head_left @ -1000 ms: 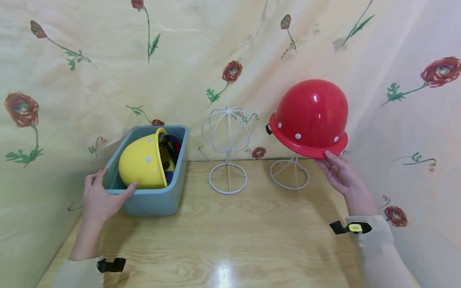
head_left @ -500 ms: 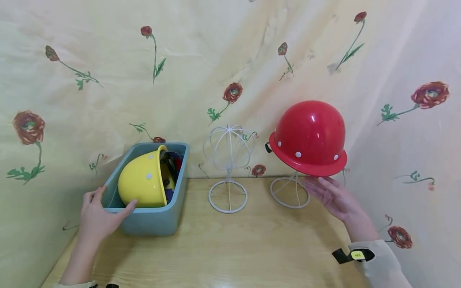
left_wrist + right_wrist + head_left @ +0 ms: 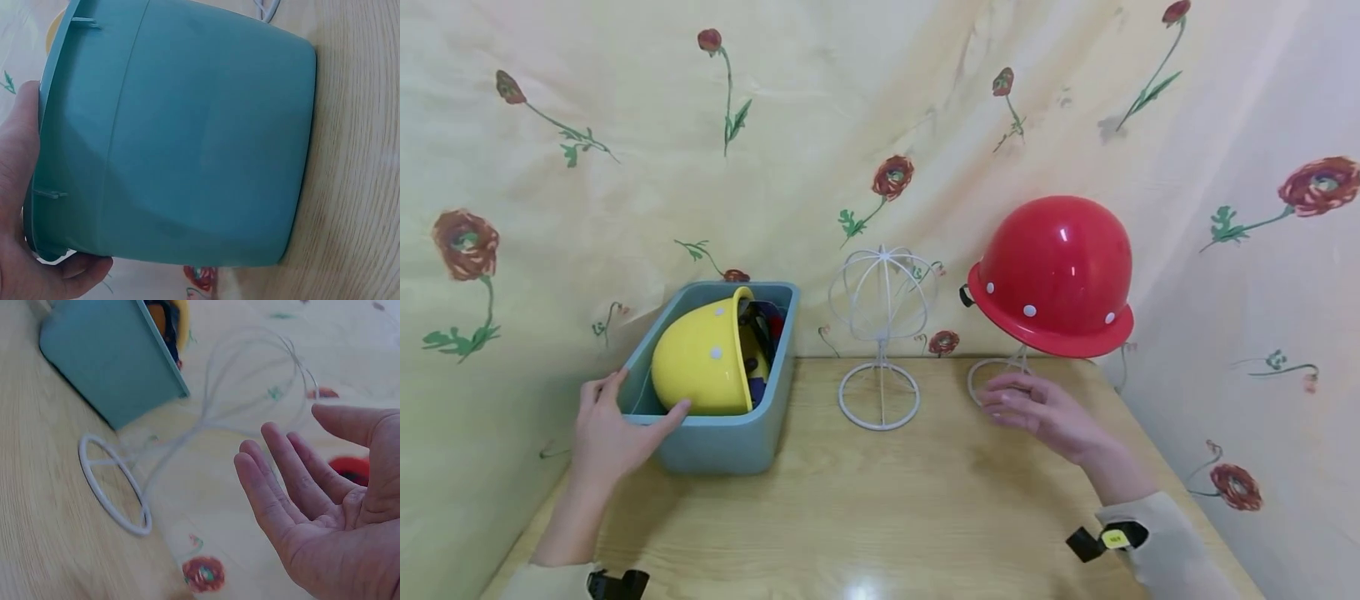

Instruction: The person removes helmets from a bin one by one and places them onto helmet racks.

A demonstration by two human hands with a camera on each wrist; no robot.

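Observation:
A red hard hat (image 3: 1060, 275) sits tilted on a white wire stand (image 3: 996, 375) at the right, its brim low on the near side. Below the brim, my right hand (image 3: 1045, 417) is off the hat with fingers relaxed and nothing in them. My left hand (image 3: 613, 437) grips the near left corner of a blue-green plastic bin (image 3: 722, 446), thumb along the front rim and fingers round the left side. Inside the bin, a yellow hard hat (image 3: 700, 362) lies on its side, straps showing in its opening; what lies beneath it is mostly hidden.
A second white wire stand (image 3: 880, 350), bare of any hat, stands on the wooden table (image 3: 850, 517) between the bin and the red hat. Flower-printed cloth (image 3: 820, 108) hangs close behind and along both sides.
My right hand has let go of the red hard hat's brim and moved down and left, leaving the hat on its stand. The left hand keeps its grip on the bin. The head view has shifted slightly.

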